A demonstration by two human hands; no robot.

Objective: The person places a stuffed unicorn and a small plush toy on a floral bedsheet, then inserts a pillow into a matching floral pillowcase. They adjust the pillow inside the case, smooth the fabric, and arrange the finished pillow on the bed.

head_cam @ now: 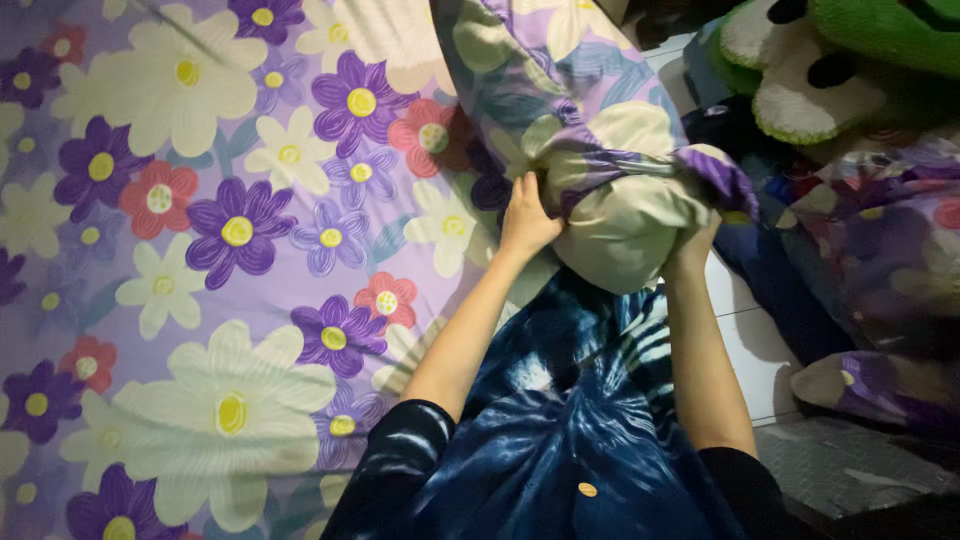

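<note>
A bed [120, 300] fills the left of the view, covered by a lilac sheet [200, 150] printed with large cream, purple and red flowers. Toward the middle, the person's left arm reaches up from a dark blue tie-dyed garment [560, 420], and the left hand [526, 215] lies with its fingers closed against the near side of a long pillow [600, 190], gripping the cover fabric there. The pillow runs from the top of the view down to the person's chest; it wears a floral cover of purple, blue and cream, and its lower end shows a bare cream bulge where the cover is bunched back in folds. The right hand [692, 245] clasps the underside of that cream end on the opposite side, its fingers mostly hidden behind the pillow, so how far they curl cannot be told. Further right, past the pillow, a white tiled floor [745, 340] shows, with a heap of dark floral bedding [870, 240] on it. At the upper right corner sits a green and white plush toy [830, 70], just above that bedding.
</note>
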